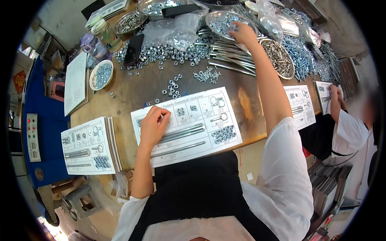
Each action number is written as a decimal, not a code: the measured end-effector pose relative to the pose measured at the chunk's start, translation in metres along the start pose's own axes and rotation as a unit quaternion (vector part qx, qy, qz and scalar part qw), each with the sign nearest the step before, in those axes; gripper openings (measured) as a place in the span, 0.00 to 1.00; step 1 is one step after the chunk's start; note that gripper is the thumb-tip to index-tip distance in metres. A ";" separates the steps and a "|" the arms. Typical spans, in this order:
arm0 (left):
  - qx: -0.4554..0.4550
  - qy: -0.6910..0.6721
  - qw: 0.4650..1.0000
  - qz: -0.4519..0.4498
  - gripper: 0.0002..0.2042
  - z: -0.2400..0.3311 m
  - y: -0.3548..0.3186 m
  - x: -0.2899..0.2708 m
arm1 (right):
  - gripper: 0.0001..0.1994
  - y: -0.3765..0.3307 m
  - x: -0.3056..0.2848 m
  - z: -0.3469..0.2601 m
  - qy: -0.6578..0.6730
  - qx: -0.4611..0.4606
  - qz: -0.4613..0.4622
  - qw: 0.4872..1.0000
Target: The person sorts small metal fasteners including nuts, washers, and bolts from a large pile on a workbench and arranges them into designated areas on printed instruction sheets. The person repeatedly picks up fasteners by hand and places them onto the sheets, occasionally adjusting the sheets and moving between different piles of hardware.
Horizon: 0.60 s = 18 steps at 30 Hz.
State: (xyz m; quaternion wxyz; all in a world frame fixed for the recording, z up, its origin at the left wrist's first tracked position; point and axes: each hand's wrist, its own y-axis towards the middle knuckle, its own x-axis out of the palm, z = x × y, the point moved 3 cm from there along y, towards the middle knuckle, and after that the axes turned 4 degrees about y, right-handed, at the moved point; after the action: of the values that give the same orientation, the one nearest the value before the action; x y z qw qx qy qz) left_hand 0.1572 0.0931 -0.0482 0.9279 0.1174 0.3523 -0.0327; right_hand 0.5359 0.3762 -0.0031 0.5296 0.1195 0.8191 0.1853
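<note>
Inspecting remotely, I find a white rectangular printed sheet (pixel 189 125) lying flat along the near edge of the worn brown tabletop (pixel 132 92), with bare strips to its left and right. The left hand (pixel 154 125), loosely curled, covers its upper left; the right hand (pixel 243 34), partly spread, reaches into a round silver metal bowl (pixel 210 27) of small parts (pixel 222 23). I cannot tell whether either grips anything. The sheet's long axis runs left-right, right end angled away.

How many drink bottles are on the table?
2 that I can see, both toward the far left of the table: a purple bottle, and just behind it to the right, a clear bottle with a pale lid. Others may be hidden.
</note>
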 end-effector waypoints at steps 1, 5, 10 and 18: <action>-0.004 0.002 1.000 0.000 0.05 -0.002 -0.002 -0.001 | 0.22 0.010 0.003 0.002 0.022 0.017 -0.062 0.998; -0.021 0.024 0.999 0.015 0.05 -0.021 -0.010 -0.009 | 0.25 0.027 0.007 0.004 0.040 0.004 -0.140 0.989; -0.057 0.027 0.998 0.017 0.04 -0.038 -0.024 -0.023 | 0.19 0.031 0.009 -0.014 -0.015 -0.115 -0.108 0.987; -0.068 0.028 0.997 0.004 0.05 -0.030 -0.018 -0.024 | 0.14 0.040 0.017 -0.002 -0.013 -0.113 -0.032 0.993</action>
State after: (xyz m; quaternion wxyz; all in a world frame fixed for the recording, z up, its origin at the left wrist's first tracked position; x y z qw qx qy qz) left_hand 0.1173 0.0826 -0.0575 0.9238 0.0561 0.3789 -0.0016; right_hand 0.5270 0.4184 0.0003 0.5557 0.0349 0.7897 0.2575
